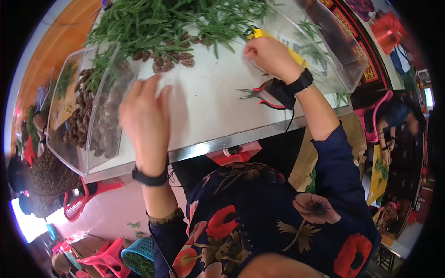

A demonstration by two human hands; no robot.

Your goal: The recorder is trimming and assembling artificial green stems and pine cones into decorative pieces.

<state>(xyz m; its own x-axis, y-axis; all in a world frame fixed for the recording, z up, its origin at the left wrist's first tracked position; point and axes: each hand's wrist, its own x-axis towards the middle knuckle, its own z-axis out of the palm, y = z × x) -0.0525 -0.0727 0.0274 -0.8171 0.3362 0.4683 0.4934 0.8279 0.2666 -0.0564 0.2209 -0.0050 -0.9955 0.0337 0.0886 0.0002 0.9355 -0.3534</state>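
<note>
My left hand (146,118) is over the near left part of the white table (208,106), blurred by motion. Its thumb and fingers are apart, and nothing shows in them. Just beyond its fingertips lie several brown pine cones (163,64). My right hand (271,54) is closed, fingers curled together, above the right side beside a yellow object with a black end (256,33). Whatever it may hold is too small or hidden to make out. Below that wrist rest needle-nose pliers (256,93) with red and black handles, partly beside a black object (282,92).
Green artificial sprigs (176,23) are heaped along the far side. A clear plastic bin (88,116) of pine cones stands at the left, and a clear panel (324,41) rises at the right. Other people (398,120) sit farther off. A blue basket (139,252) stands lower left.
</note>
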